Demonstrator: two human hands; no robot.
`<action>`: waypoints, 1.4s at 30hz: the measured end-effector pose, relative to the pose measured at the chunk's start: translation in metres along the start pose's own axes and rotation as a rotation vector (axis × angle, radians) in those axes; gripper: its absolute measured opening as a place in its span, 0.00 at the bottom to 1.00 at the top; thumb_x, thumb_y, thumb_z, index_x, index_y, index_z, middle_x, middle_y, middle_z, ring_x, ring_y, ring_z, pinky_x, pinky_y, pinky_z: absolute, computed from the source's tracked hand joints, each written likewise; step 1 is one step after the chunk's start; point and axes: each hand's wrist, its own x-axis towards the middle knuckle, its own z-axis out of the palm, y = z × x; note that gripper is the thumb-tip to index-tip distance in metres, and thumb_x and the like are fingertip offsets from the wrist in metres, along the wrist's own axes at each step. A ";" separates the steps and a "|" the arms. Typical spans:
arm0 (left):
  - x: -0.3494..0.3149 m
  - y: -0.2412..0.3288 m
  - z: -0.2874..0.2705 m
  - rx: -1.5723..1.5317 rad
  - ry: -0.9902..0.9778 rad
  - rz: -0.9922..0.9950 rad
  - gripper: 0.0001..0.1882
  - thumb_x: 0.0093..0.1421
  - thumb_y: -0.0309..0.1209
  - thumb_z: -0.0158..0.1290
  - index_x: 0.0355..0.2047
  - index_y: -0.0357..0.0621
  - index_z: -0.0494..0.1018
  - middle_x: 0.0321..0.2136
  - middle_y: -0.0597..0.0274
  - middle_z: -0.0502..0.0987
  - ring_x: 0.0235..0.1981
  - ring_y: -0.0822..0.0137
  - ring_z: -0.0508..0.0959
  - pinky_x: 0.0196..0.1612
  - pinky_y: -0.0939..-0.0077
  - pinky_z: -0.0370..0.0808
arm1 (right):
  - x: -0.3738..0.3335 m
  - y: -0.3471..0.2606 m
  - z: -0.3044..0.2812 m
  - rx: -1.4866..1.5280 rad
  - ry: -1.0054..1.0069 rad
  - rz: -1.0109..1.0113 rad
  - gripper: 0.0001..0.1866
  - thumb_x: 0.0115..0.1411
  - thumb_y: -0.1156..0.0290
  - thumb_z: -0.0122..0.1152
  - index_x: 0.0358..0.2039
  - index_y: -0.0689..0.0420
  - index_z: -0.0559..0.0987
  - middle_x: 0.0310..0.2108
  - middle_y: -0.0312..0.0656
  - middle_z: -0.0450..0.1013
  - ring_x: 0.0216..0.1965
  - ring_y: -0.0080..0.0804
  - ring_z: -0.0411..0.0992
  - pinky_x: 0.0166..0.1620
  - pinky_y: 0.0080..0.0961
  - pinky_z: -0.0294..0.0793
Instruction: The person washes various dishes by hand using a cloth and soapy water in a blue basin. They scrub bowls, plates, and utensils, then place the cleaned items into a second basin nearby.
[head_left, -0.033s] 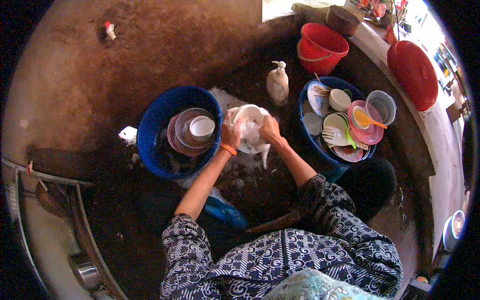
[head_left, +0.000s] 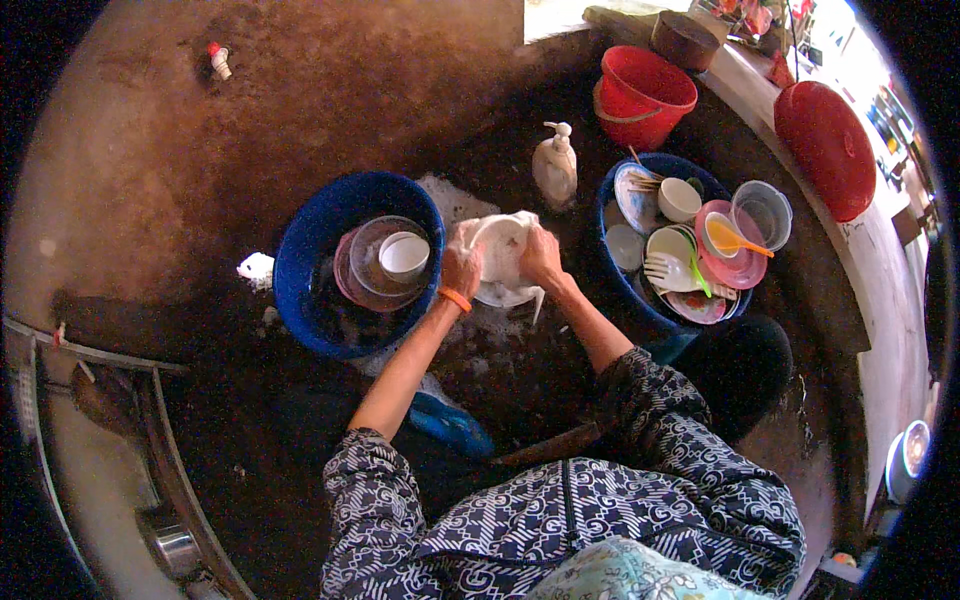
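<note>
A white bowl (head_left: 503, 250) coated in suds is held between my two hands, low over the wet floor. My left hand (head_left: 462, 262), with an orange band at the wrist, grips its left side. On the opposite rim, my right hand (head_left: 541, 257) is closed round the edge; a wet whitish cloth (head_left: 522, 220) seems to lie along the rim by its fingers. Beneath the bowl shows part of a pale foamy vessel (head_left: 506, 297), mostly hidden. Left of my hands stands a blue tub (head_left: 290, 290) with a small white bowl (head_left: 404, 254) on a clear bowl inside.
To the right, another blue tub (head_left: 607, 262) holds several dishes, a white fork-shaped server (head_left: 668, 272) and an orange spoon (head_left: 735, 240). A pump bottle (head_left: 555, 172) stands beyond my hands. Farther back is a red bucket (head_left: 640, 100). A red basin (head_left: 825, 150) leans by the low wall.
My right hand and the whitish cloth have shifted slightly at the rim of the bowl. More of the bowl's inside shows now. My left hand has barely moved.
</note>
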 end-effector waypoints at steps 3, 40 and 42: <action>0.002 -0.019 0.008 0.210 -0.082 0.104 0.21 0.53 0.29 0.50 0.50 0.43 0.69 0.37 0.42 0.77 0.40 0.45 0.77 0.45 0.54 0.72 | -0.004 -0.025 -0.026 0.054 0.186 -0.169 0.23 0.48 0.76 0.59 0.47 0.61 0.71 0.38 0.57 0.74 0.40 0.55 0.74 0.40 0.45 0.74; 0.030 -0.056 0.004 -0.103 0.244 -0.189 0.27 0.59 0.51 0.53 0.41 0.36 0.75 0.39 0.50 0.78 0.40 0.57 0.77 0.45 0.65 0.72 | -0.008 -0.046 0.001 0.210 -0.312 -0.398 0.17 0.53 0.61 0.56 0.32 0.65 0.77 0.31 0.61 0.74 0.36 0.59 0.73 0.41 0.45 0.70; 0.028 -0.062 0.001 -0.114 0.229 -0.145 0.28 0.57 0.53 0.54 0.40 0.37 0.76 0.38 0.48 0.79 0.39 0.54 0.78 0.44 0.64 0.72 | -0.007 -0.045 -0.009 0.122 -0.370 -0.586 0.16 0.50 0.64 0.58 0.33 0.64 0.77 0.33 0.60 0.75 0.37 0.59 0.73 0.42 0.45 0.71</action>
